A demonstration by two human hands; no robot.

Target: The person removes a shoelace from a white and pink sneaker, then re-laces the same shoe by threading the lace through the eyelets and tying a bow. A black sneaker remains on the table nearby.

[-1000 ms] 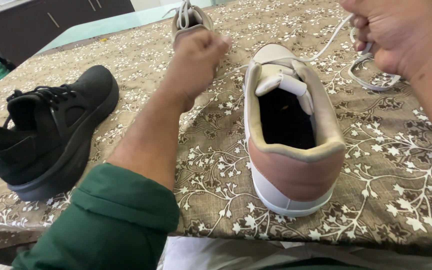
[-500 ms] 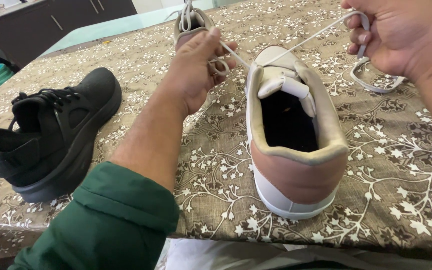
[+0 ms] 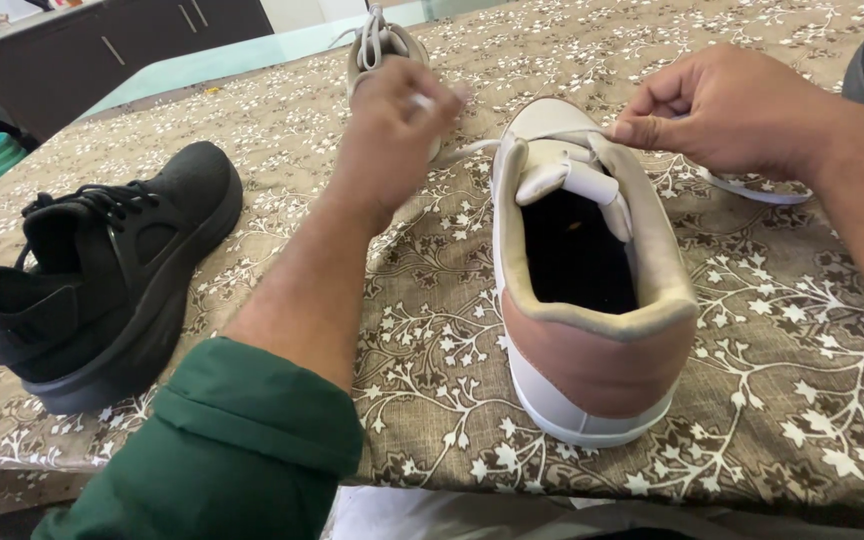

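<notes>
We pinch the lace ends at the white shoe's tongue.

Our left hand [image 3: 392, 125] and right hand [image 3: 727, 110] each pinch the white lace [image 3: 467, 150] of the shoe [image 3: 582, 270] standing on the desk [image 3: 782, 330]; the lace looks soft, light, best gripped near its ends.

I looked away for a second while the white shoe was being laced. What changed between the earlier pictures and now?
The right hand came down from the upper right to the white shoe, pinching the lace at its tongue. The left hand stayed raised beside the shoe, holding the other lace end. The black shoe, the far shoe and the patterned cloth kept their places.
</notes>
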